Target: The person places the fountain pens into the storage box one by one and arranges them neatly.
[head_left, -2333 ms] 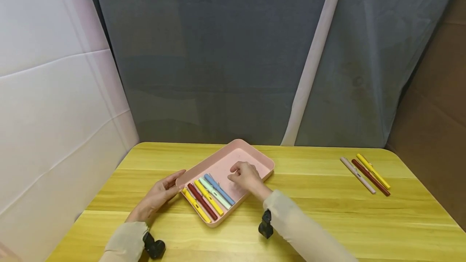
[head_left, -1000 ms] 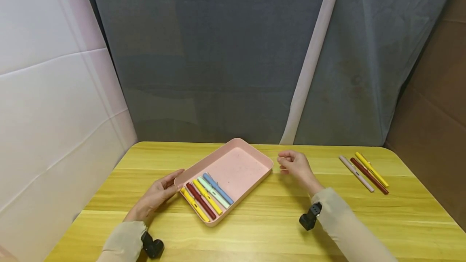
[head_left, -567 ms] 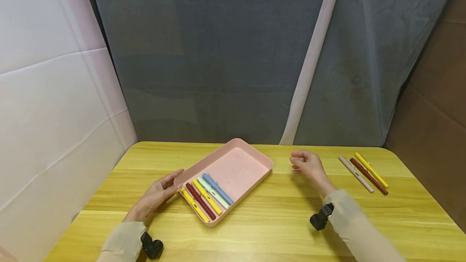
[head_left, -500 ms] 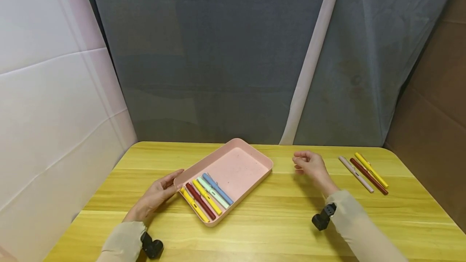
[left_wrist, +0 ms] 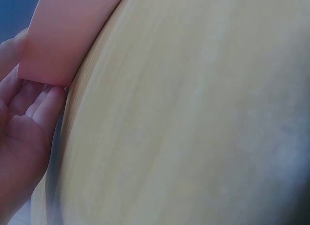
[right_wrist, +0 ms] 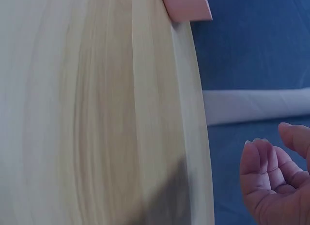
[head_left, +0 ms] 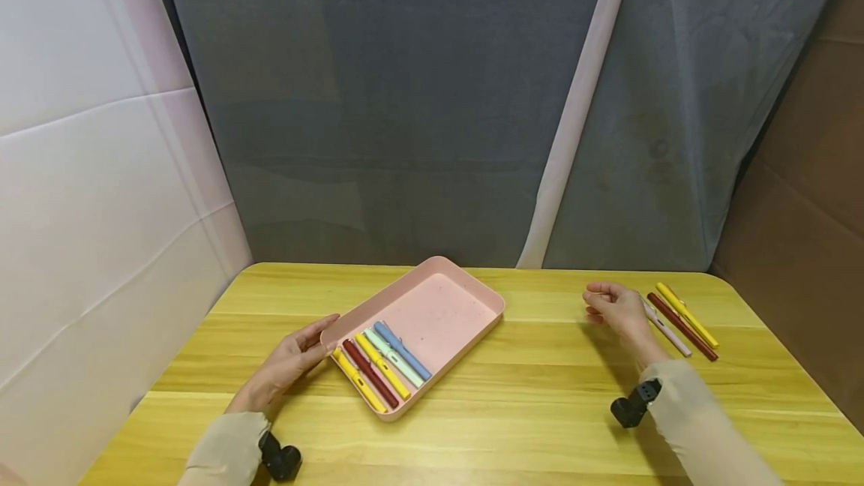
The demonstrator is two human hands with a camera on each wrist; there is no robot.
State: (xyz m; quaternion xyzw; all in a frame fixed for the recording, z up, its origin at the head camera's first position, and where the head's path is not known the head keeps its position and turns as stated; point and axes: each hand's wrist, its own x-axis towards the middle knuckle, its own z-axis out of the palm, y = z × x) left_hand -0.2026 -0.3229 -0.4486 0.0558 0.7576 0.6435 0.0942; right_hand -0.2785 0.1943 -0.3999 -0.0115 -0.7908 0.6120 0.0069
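My left hand [head_left: 289,364] grips the left corner of a pink tray [head_left: 466,276], thumb at the rim and fingers against the outside; the left wrist view shows the hand at the tray's corner [left_wrist: 53,55]. Several pens lie side by side at the tray's near end: a yellow pen [head_left: 359,381], a dark red pen [head_left: 371,373], another yellow pen, a pale green pen and a blue pen [head_left: 403,351]. Over the table's right part hangs my right hand [head_left: 621,317], fingers loosely curled around nothing. It overlaps the top of a pale pinkish pen [head_left: 671,337].
Beside the pale pen lie a dark red pen [head_left: 683,327] and a yellow pen [head_left: 688,315] on the wooden table [head_left: 526,411]. Grey cloth [head_left: 405,96] hangs behind the table's far edge, a white panel [head_left: 101,193] on the left, a brown one [head_left: 803,231] on the right.
My right hand has left the inside of the tray and moved right across the table to the loose pens. The left hand and the tray stay almost where they were.
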